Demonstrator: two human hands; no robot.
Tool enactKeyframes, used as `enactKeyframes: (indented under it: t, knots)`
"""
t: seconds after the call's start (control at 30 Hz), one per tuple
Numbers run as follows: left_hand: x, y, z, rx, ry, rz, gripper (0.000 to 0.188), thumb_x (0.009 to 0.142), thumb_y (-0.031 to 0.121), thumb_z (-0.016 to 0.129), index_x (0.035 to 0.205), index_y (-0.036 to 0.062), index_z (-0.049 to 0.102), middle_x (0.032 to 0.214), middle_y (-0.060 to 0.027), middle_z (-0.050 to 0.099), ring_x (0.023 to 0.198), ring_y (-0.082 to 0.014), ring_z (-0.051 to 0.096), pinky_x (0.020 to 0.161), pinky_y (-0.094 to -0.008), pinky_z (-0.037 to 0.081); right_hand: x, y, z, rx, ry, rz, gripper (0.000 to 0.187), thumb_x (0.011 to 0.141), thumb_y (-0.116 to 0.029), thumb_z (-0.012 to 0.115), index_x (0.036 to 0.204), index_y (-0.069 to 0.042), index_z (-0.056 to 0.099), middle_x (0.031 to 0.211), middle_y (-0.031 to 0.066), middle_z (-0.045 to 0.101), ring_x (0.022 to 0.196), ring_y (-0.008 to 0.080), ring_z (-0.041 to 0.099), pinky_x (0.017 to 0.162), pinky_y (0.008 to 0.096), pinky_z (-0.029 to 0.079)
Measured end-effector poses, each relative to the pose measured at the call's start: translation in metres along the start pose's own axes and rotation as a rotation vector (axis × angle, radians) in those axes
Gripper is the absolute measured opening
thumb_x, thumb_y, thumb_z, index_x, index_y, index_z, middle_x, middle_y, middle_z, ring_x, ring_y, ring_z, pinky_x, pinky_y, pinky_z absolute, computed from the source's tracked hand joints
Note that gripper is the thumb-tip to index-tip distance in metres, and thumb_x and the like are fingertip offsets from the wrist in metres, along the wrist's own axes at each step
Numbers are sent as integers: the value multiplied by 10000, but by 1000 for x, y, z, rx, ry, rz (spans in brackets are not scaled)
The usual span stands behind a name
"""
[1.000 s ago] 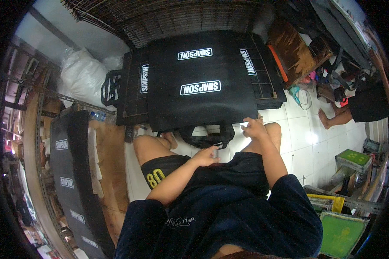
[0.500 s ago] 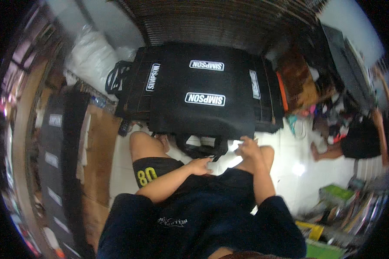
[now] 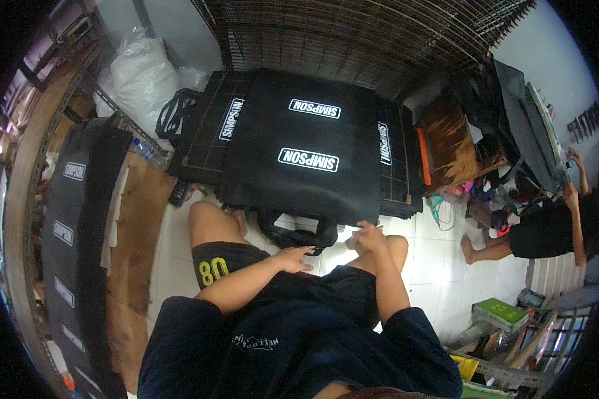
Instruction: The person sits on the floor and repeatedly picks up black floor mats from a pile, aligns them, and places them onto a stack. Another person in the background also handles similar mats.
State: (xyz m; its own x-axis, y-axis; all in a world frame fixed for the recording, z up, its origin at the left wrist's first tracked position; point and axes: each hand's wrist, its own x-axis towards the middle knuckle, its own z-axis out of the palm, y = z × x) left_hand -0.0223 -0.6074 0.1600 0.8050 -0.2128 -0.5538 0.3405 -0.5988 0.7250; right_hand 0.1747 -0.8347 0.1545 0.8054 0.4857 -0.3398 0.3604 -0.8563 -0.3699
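A large black fabric panel (image 3: 306,136) with two white-bordered printed labels lies on top of a stack of similar black pieces (image 3: 206,143) in front of me. Black looped straps (image 3: 289,233) hang below its near edge, between my knees. Close to the straps' lower end, my left hand (image 3: 294,259) has its thumb and fingers apart. My right hand (image 3: 371,237) is at the panel's near right corner, fingers partly bent and apart. Whether its fingertips touch the cloth I cannot tell. Nothing held shows in either hand.
A long black labelled roll or stack (image 3: 80,226) stands left beside brown board (image 3: 140,246). White plastic bags (image 3: 143,73) sit at the back left, a wire rack (image 3: 353,46) behind. At right, another person (image 3: 546,226) works by a dark panel; a green-topped frame (image 3: 500,312) lies nearby.
The view has shifted, so the scene sits slightly further left. My right hand has moved only slightly at the panel's corner. The other person's arms now show raised at the right.
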Motion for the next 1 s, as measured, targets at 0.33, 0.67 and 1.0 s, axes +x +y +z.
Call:
enactKeyframes:
  t: [0.33,0.67,1.0]
  knots:
    - [1,-1,4,-6,26,13,707,742,466,660,1303,116,410,1032,-137,621,985,-308,586,851,-383,444,3,8,9,34,-44,46,434,750,-413,633,1138,-223,599,953,64,678,1241,456,332,1077,560,133]
    - [7,-3,7,22,13,10,711,750,500,649,1312,144,397,1033,-154,612,973,-313,594,836,-382,460,6,12,8,80,-73,85,485,731,-420,654,1174,-238,577,1028,86,658,1294,493,202,1071,578,135]
    - [-1,11,-3,-15,-27,-29,705,747,456,661,1310,119,403,1026,-151,619,963,-302,599,827,-373,459,6,11,8,95,-95,101,464,743,-403,649,1172,-241,577,1109,115,624,1297,528,148,1080,577,112]
